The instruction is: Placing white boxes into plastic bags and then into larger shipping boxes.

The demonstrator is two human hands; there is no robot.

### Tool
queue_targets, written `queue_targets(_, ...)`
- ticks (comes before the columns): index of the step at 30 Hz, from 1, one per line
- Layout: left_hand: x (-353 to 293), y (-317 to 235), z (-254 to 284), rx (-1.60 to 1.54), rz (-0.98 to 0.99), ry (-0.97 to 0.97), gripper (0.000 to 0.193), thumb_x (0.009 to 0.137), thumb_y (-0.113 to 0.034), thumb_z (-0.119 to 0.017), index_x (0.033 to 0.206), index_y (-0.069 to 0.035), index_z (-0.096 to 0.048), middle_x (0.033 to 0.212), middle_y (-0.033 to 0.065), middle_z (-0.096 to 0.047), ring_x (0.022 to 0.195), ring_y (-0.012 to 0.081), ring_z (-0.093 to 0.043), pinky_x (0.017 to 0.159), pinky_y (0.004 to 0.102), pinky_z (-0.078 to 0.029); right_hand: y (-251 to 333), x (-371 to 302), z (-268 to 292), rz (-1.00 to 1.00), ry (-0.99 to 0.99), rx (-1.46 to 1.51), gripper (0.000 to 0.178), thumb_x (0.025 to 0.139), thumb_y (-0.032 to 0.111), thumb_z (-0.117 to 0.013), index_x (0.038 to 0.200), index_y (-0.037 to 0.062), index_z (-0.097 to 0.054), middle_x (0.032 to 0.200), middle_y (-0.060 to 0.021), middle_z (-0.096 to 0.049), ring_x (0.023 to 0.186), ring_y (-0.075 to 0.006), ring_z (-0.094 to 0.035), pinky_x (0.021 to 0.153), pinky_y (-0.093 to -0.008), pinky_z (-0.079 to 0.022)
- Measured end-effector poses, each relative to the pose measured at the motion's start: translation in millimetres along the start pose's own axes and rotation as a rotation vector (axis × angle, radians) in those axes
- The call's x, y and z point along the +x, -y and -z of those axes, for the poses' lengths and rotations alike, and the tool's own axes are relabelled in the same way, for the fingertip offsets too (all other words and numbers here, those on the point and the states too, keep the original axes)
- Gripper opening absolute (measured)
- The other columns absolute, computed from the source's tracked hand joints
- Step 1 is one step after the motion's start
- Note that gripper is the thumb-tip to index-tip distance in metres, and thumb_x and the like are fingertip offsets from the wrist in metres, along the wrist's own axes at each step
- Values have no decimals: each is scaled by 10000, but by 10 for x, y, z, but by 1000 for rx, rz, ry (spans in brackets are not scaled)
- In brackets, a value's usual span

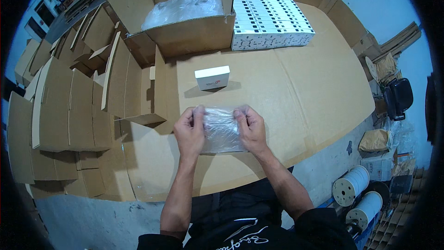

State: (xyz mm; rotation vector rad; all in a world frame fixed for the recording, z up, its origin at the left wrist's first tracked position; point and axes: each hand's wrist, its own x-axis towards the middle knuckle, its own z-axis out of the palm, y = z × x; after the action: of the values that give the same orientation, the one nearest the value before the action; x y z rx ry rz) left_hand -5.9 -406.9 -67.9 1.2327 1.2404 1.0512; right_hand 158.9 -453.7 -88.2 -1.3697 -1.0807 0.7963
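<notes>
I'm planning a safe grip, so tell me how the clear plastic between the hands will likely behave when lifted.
The clear plastic is likely floppy, as its film is creased and wrinkled. It looks thin and translucent, so it is probably light for its size. Its glossy shine suggests it may slip, though that is less certain.

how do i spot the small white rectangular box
At the back of the brown cardboard-covered tabletop sits a big open brown cardboard box. Between it and the clear plastic wrapping held by the left hand and right hand stands the small white rectangular box. Unlike the dark-marked white boxes packed together behind, it stands alone.
</notes>
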Motion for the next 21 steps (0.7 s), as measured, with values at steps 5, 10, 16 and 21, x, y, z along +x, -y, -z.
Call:
queue_targets(5, 32, 142, 150, -173, -132, -203, 214, 1049, -215, -592, 959, -25, -630, 721, -46, -560, 601, 53, -498, 538, 250, -430, 39, -8, -15, 16, 71, -59, 226, 1027, 168, -586, 889, -7, -623, 673, -63, -574, 638, -75, -501, 581, -289, -433)
queue_targets(10, -152, 176, 145, -186, -168, 46, 283, 921, -62, -746, 1162, -29, -601, 889, 9, -670, 788, 87, -632, 721, 253, -541, -12, 2, -38, 28, 1, -10, 250, 1032, 174, -589, 858, -6, -610, 648, -19, -556, 616, -80, -486, 562, -289, -423)
queue_targets(16, -210, 119, 237, -180, 42, 270, 401, 818, -14, -832, 1155, -2, -617, 976, 59, -700, 885, 120, -658, 799, 280, -549, 67, 220, 92, 41, -249, 199, 157, 1026, 140, -602, 957, 4, -640, 855, -13, -616, 781, -74, -563, 665, -249, -464)
queue_targets(21, -201, 250, 246, -92, -47, 253, 350, 829, -44, -825, 1112, 14, -626, 981, 69, -702, 894, 122, -657, 796, 288, -546, 561, 248, 165, 653, 61, -571, 310, 797, 80, -768, 1091, 55, -673, 1033, -120, -620, 999, -311, -584, 859, -423, -484)
